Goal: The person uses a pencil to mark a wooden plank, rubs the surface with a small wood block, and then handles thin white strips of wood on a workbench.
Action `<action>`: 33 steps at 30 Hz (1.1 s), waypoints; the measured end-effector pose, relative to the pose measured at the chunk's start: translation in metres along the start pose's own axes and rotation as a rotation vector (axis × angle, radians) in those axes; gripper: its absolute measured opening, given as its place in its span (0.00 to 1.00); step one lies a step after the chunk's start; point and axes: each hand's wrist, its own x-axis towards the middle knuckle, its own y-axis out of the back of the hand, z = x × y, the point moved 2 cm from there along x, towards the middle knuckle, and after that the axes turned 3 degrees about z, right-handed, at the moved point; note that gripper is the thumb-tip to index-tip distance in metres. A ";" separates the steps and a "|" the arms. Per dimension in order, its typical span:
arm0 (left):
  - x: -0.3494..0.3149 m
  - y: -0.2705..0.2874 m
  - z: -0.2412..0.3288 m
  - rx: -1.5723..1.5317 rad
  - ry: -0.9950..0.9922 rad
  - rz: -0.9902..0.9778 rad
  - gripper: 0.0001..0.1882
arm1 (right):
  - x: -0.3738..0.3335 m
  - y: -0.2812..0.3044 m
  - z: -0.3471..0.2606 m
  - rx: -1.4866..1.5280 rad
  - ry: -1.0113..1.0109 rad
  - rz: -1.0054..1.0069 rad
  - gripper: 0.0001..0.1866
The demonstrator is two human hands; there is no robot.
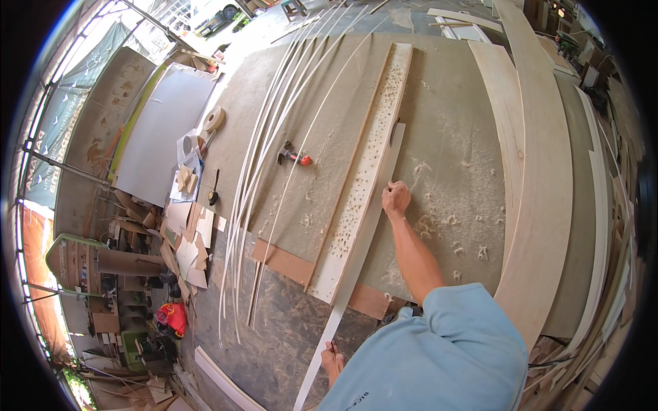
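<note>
Blue shirt (439, 356) nearest; right hand (396, 198) fisted at pale strip (334, 319), contents unclear; left hand (332, 360) seemingly pinching it lower down; two-point contact probably steadies it alongside speckled board (367, 168).

Signs | grey-green banner (77, 113): pale letters (55, 159), turned sideways | light-blue shirt (439, 349): small dark print (358, 400)

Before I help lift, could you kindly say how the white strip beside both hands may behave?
The white strip is probably light for its length, being so narrow. It would likely bend if lifted at one end, since it is long. Its far end may swing, reaching past the right hand.
</note>
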 end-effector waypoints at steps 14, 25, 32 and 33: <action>-0.071 -0.076 0.028 -0.117 0.063 0.162 0.11 | -0.040 0.022 -0.007 0.074 -0.075 -0.075 0.11; -0.096 -0.126 0.029 -0.168 0.153 0.253 0.08 | 0.007 0.011 0.002 0.080 -0.057 -0.041 0.08; -0.079 -0.128 0.019 -0.120 0.121 0.248 0.03 | -0.024 0.014 -0.012 0.052 -0.021 0.057 0.10; -0.079 -0.130 0.018 -0.121 0.124 0.243 0.03 | -0.033 0.017 -0.011 0.051 -0.018 0.062 0.10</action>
